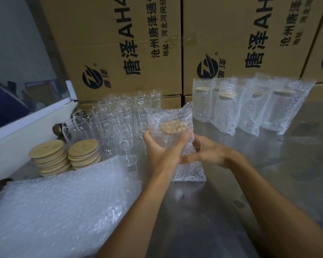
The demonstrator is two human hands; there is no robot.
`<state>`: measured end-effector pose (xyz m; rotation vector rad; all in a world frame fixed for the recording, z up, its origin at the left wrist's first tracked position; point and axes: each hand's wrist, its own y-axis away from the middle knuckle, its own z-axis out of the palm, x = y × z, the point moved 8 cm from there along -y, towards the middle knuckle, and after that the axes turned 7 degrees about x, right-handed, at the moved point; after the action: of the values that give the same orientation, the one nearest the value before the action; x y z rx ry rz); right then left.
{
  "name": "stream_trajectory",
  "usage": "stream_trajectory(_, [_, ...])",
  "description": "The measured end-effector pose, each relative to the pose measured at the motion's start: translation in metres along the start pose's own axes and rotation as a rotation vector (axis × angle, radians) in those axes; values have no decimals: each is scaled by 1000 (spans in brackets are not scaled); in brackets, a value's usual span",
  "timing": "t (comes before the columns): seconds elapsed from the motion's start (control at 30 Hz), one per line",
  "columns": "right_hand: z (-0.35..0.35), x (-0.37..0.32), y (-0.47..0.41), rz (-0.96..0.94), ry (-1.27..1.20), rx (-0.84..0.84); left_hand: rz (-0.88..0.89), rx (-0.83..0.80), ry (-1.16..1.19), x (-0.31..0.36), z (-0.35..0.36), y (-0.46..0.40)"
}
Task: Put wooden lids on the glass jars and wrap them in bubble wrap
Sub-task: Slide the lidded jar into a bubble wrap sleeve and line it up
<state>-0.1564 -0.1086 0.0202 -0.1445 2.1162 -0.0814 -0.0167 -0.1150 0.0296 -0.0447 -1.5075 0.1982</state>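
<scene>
A lidded glass jar inside a bubble-wrap bag [171, 120] stands on the steel table [231, 192] at the centre; its wooden lid shows through the wrap. My left hand [161, 148] grips the bag around the jar's upper part. My right hand [206, 153] holds the bag's side lower down, fingers partly curled round it. Several bare glass jars [117, 118] stand behind on the left. Two stacks of wooden lids [63, 155] lie in front of them. A pile of bubble-wrap bags [63, 202] lies at the near left.
Several wrapped, lidded jars [250, 107] stand in a row at the back right. Large cardboard boxes [138, 43] wall off the back. A white ledge [26, 123] runs along the left.
</scene>
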Motion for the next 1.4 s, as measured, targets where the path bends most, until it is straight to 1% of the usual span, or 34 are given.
stream_trajectory(0.07, [3,0,0,-6,-18,-24,21,4,-53,-4,1,-1])
stream_trajectory(0.17, [1,5,-3,5,-53,-11,55,97,-52,-1,-2,-6])
stream_trajectory(0.3, [5,11,-4,20,38,-46,96,152,13,9,-4,-9])
stream_trajectory(0.37, [6,14,-6,2,46,8,111,155,22,12,-3,-10])
stream_trajectory(0.5, [7,17,-8,-99,-64,131,155,106,-34,11,6,-9])
stream_trajectory(0.63, [14,27,-12,-132,-181,210,187,74,-50,7,11,-12])
stream_trajectory(0.77, [19,30,-15,-174,-161,308,242,39,-60,0,15,-12])
stream_trajectory(0.87, [8,44,-16,-118,-139,437,307,23,-79,-6,14,-6])
stream_trajectory(0.97, [-10,66,-13,23,-147,610,252,10,-198,-28,13,1])
stream_trajectory(1.03, [-19,74,-12,90,-113,706,215,-35,-315,-45,13,1])
stream_trajectory(1.1, [-29,80,-16,128,-78,791,228,-108,-573,-60,16,-1])
stream_trajectory(1.17, [-38,87,-24,161,-45,849,297,-186,-853,-71,23,-1])
stream_trajectory(1.2, [-43,91,-28,174,-29,871,333,-214,-942,-73,27,0])
stream_trajectory(1.3, [-58,101,-41,207,16,929,416,-253,-1058,-74,35,3])
stream_trajectory(1.4, [-69,109,-53,248,67,971,464,-241,-1114,-75,37,4])
